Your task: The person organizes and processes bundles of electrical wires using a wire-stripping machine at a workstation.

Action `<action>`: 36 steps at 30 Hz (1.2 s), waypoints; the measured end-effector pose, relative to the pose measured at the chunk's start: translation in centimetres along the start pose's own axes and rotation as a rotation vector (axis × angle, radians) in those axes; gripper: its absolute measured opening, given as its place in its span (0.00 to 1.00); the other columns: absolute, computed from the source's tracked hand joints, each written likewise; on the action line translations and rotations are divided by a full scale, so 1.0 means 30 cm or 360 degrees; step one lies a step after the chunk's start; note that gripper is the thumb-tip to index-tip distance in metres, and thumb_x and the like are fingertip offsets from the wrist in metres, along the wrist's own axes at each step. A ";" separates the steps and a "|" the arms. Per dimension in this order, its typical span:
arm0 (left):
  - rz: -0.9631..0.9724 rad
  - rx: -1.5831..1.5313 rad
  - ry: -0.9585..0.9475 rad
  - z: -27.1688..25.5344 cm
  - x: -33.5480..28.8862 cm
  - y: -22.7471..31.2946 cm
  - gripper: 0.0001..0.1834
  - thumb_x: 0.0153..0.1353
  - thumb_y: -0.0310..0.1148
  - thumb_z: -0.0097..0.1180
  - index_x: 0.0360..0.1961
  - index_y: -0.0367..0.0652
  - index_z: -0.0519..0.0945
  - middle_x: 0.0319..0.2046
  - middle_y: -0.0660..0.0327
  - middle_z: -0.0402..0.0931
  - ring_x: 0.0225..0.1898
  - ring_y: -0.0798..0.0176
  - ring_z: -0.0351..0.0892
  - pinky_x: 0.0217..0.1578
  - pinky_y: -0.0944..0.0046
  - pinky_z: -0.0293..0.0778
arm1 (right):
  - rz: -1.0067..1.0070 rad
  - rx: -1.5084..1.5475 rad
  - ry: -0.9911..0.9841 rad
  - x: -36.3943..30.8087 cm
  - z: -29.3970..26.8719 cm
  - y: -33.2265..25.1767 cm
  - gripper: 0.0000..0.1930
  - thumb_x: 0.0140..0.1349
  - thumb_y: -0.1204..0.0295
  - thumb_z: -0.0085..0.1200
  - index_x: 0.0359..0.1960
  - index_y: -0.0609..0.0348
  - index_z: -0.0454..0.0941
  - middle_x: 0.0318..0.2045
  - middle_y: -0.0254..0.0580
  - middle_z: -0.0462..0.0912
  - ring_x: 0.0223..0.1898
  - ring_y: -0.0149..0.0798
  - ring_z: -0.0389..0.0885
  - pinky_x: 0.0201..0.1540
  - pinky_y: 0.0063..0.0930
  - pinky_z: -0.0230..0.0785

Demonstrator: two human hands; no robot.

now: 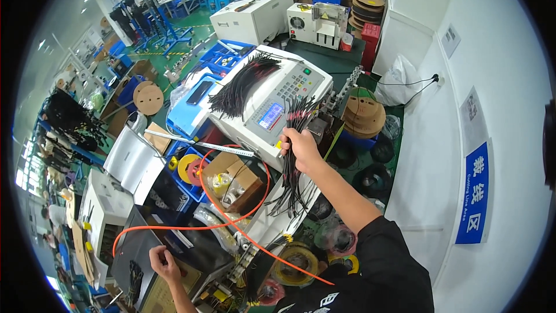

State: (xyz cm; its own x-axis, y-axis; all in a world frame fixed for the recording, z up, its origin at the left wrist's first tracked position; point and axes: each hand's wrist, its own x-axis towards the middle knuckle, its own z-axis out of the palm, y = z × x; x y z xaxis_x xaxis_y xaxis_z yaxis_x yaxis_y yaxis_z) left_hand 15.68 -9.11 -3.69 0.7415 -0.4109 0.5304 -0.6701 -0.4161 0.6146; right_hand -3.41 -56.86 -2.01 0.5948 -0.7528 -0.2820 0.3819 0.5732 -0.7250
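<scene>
My right hand (pixel 300 149) is closed around the middle of a bundle of black cut wires (pixel 292 181). The wires spread out above and below the fist, with some reddish strands near the top. It is held in front of a white machine (pixel 263 90) with a keypad and a lit blue screen (pixel 270 116). A second bundle of black wires (pixel 246 84) lies across that machine's top. My left hand (pixel 165 264) hangs over a dark machine (pixel 139 243) at lower left, fingers curled in, with nothing seen in them. Near it lies a small black wire bundle (pixel 135 278).
An orange hose (pixel 174 228) loops between my hands. A cardboard box (pixel 234 179) with bagged parts stands in the middle. Behind the right hand are a cable spool (pixel 364 116) and wire coils (pixel 373 179). A white wall (pixel 428 156) closes off the right. People work far back.
</scene>
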 end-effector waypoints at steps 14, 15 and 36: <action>0.0054 0.0103 -0.0047 0.003 0.023 0.035 0.04 0.56 0.17 0.51 0.31 0.38 0.73 0.26 0.66 0.61 0.24 0.74 0.56 0.24 0.71 0.53 | -0.0406 -0.0370 0.0191 0.503 0.080 -0.083 0.13 0.56 0.74 0.49 0.14 0.65 0.71 0.12 0.42 0.71 0.13 0.38 0.70 0.18 0.34 0.63; 0.0057 0.0128 -0.0055 0.002 0.025 0.037 0.05 0.55 0.17 0.51 0.31 0.37 0.73 0.26 0.66 0.60 0.24 0.74 0.56 0.24 0.71 0.53 | -0.0416 -0.0330 0.0186 0.533 0.107 -0.096 0.13 0.56 0.75 0.49 0.14 0.65 0.70 0.12 0.43 0.71 0.13 0.38 0.69 0.17 0.34 0.62; 0.0026 0.0190 -0.0052 0.029 0.040 0.063 0.05 0.50 0.19 0.52 0.30 0.37 0.74 0.24 0.61 0.61 0.24 0.64 0.59 0.26 0.65 0.56 | 0.0110 -0.1478 0.0758 1.054 0.345 -0.016 0.24 0.65 0.67 0.49 0.56 0.77 0.68 0.51 0.58 0.77 0.43 0.46 0.82 0.40 0.31 0.77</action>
State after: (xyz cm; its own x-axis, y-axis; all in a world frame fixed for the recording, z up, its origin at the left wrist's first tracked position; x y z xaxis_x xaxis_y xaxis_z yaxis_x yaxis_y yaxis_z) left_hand 15.27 -11.09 -2.39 0.7304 -0.4436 0.5193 -0.6826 -0.5022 0.5310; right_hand 22.55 -77.59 -4.09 0.1773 -0.8931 -0.4134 -0.4562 0.2976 -0.8386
